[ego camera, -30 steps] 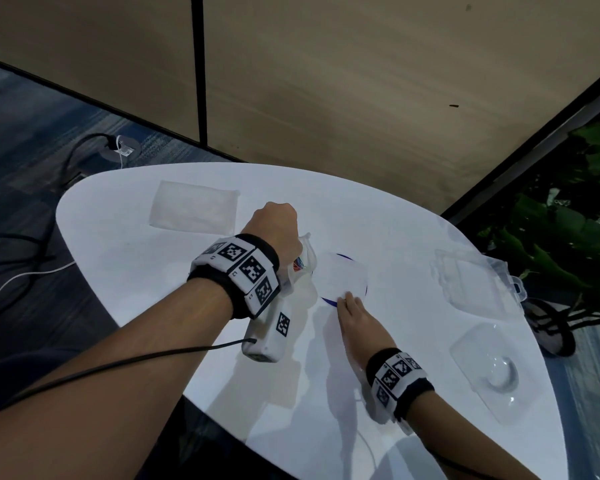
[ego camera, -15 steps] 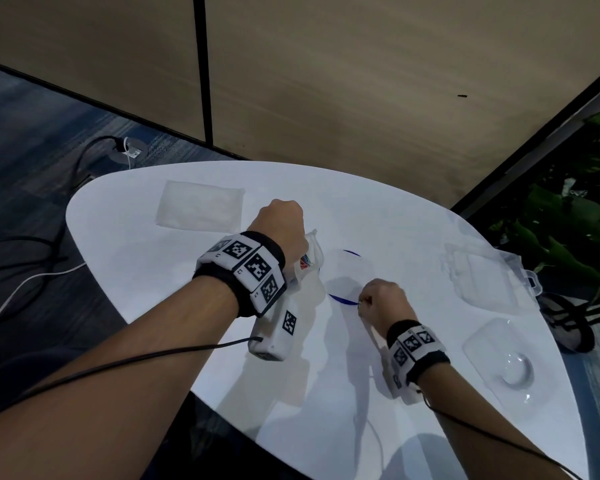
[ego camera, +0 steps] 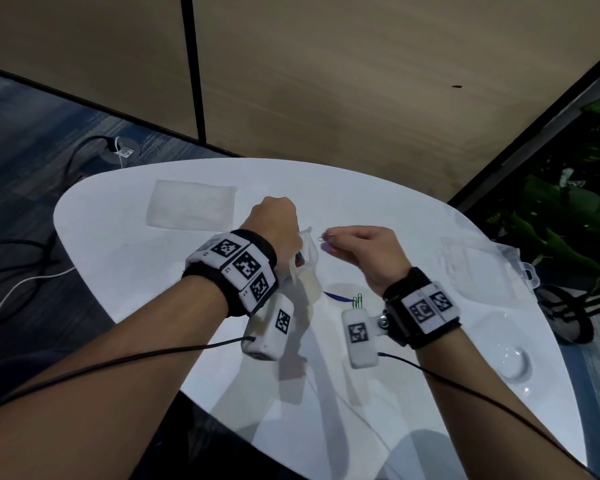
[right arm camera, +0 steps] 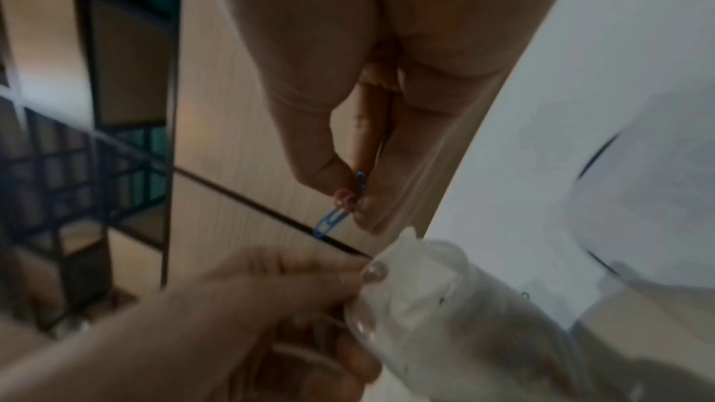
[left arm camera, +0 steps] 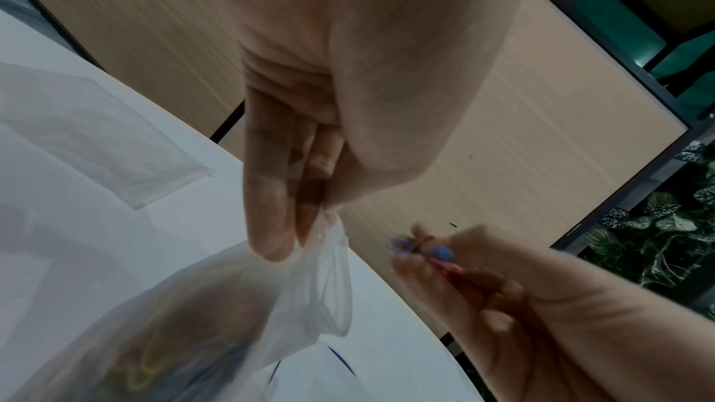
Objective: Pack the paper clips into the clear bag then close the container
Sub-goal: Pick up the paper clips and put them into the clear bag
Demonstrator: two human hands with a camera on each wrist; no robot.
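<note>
My left hand (ego camera: pixel 284 233) holds a clear bag (ego camera: pixel 307 261) up above the white table (ego camera: pixel 118 258), pinching its rim (left arm camera: pixel 323 222). Coloured paper clips show through the bag (left arm camera: pixel 216 317). My right hand (ego camera: pixel 329 242) is raised just right of the bag's mouth, with its fingertips pinching a blue and a pink paper clip (right arm camera: pixel 338 210). The same clips (left arm camera: pixel 400 246) appear close to the bag's rim in the left wrist view. Two green paper clips (ego camera: pixel 358 300) lie on the table under my right wrist, beside a white disc with a blue rim (ego camera: pixel 336 296).
A second flat clear bag (ego camera: pixel 191 209) lies at the table's far left. A clear plastic box (ego camera: pixel 482 268) sits at the right edge, with a clear round-domed lid (ego camera: pixel 513 358) nearer me. Cables run over the floor at left; a plant stands at right.
My right hand has lifted off the table with the paper clips and moved up and left to the bag's mouth. The left hand has kept hold of the bag.
</note>
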